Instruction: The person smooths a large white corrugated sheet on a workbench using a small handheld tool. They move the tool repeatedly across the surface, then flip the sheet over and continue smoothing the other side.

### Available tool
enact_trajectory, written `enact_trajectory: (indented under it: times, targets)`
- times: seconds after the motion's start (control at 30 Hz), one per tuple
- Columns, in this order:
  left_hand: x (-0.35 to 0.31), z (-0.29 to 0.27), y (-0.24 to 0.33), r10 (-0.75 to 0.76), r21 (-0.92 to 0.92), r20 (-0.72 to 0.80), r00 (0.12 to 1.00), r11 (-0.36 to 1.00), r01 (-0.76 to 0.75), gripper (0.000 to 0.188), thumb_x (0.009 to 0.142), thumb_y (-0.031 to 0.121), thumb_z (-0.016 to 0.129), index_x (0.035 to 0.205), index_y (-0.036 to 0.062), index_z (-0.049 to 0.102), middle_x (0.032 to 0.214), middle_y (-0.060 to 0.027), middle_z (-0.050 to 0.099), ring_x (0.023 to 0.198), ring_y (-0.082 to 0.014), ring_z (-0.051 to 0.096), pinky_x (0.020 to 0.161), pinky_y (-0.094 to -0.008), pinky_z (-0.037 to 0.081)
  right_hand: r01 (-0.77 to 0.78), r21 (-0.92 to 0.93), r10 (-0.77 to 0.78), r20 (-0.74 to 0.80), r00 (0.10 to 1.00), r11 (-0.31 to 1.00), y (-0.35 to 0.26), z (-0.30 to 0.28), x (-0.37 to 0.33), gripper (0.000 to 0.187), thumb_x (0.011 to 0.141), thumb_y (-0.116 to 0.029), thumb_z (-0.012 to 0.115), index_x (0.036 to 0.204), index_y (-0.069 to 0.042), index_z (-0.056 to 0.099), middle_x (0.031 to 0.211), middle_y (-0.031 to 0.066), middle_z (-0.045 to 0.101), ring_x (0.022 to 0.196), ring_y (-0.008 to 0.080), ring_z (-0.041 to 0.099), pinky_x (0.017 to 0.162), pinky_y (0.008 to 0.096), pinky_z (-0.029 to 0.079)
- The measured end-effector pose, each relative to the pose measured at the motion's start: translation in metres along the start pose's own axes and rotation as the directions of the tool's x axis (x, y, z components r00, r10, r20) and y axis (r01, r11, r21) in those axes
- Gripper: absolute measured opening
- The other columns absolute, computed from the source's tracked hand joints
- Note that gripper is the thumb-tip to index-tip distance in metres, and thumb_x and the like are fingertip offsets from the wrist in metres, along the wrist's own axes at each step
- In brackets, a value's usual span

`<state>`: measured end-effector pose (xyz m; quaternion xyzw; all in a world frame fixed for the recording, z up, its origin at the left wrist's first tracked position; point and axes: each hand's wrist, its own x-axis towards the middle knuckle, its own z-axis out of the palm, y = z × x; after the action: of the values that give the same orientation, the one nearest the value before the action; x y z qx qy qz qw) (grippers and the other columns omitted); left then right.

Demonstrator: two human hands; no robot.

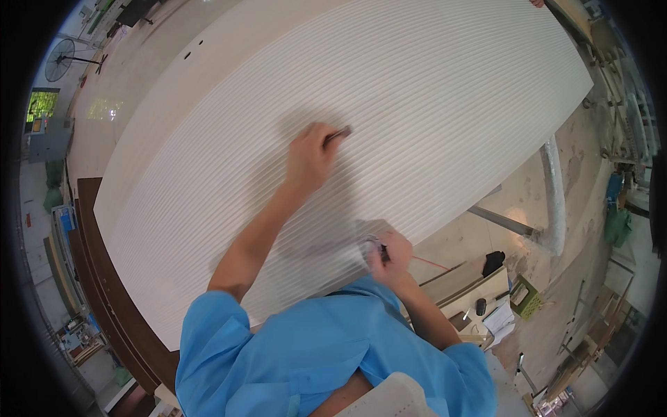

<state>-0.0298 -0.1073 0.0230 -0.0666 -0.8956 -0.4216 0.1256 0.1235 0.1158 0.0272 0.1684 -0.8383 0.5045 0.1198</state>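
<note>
A large white panel with narrow parallel grooves lies before me. Over its middle, my left hand is closed around a short, slim, dark tool whose brownish tip points up and right. Whether the tip touches the panel is not clear. Nearer my body, by the panel's front edge, my right hand is closed on a grey and black object. Motion smears that object, so its kind cannot be made out. Shadows of my arms fall across the grooves.
Dark brown boards lie beneath the panel at left. On the right, a bench holds papers and a black object; a green crate and a wrapped post stand nearby. Another person's hand shows at the panel's far edge.
</note>
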Motion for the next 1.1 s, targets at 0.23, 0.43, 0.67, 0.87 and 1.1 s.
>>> enact_trajectory:
  times: [0.23,0.43,0.67,0.87,1.1]
  targets:
    - [0.046,0.058,0.027,-0.01,0.184,0.153,0.988,0.983,-0.018,0.009,0.093,0.01,0.07,0.093,0.0024,0.065,0.089,-0.0125,0.07,0.081,-0.0304,0.067,0.072,-0.0407,0.053,-0.188,0.05,0.193,-0.334,0.923,0.981,0.038,-0.027,0.015,0.013,0.081,-0.003,0.072,0.093,-0.004,0.068,0.074,0.0131,0.062,0.057,0.0291,0.057,0.053,0.0364,0.046]
    - [0.13,0.15,0.064,0.215,0.246,0.187,0.958,0.934,-0.258,0.005,0.092,0.006,0.063,0.094,0.0013,0.064,0.092,-0.0148,0.069,0.084,-0.0334,0.067,0.075,-0.044,0.056,-0.081,-0.109,0.055,-0.217,0.975,0.991,0.047,-0.022,0.013,0.021,0.076,-0.003,0.072,0.095,-0.005,0.065,0.073,0.0123,0.061,0.058,0.0289,0.058,0.052,0.037,0.046]
    - [0.105,0.104,0.068,0.165,0.36,0.264,0.95,0.897,-0.256,0.013,0.097,0.013,0.063,0.103,0.0074,0.073,0.095,-0.0122,0.073,0.09,-0.0309,0.07,0.079,-0.044,0.057,-0.153,-0.036,0.146,-0.154,0.977,0.988,0.047,-0.031,0.006,0.02,0.074,-0.005,0.075,0.091,-0.007,0.064,0.07,0.0104,0.058,0.056,0.0282,0.056,0.05,0.0383,0.044]
    - [0.09,0.11,0.033,0.254,0.284,0.24,0.937,0.904,-0.319,0.01,0.094,0.01,0.067,0.099,0.0025,0.071,0.096,-0.0113,0.073,0.088,-0.0299,0.069,0.074,-0.0425,0.056,-0.017,-0.083,0.007,-0.118,0.993,0.996,0.046,-0.024,0.01,0.017,0.072,-0.006,0.075,0.084,-0.005,0.062,0.069,0.0094,0.058,0.055,0.0277,0.056,0.05,0.0381,0.043]
    - [0.111,0.133,0.066,0.314,0.336,0.112,0.943,0.881,-0.333,0.016,0.093,0.009,0.063,0.106,0.0059,0.072,0.105,-0.0105,0.072,0.098,-0.0293,0.068,0.087,-0.0414,0.056,-0.005,0.053,0.009,-0.078,0.997,0.999,0.043,-0.073,0.039,0.02,0.075,0.0,0.073,0.092,-0.004,0.065,0.072,0.0098,0.061,0.058,0.0284,0.057,0.054,0.0398,0.045]
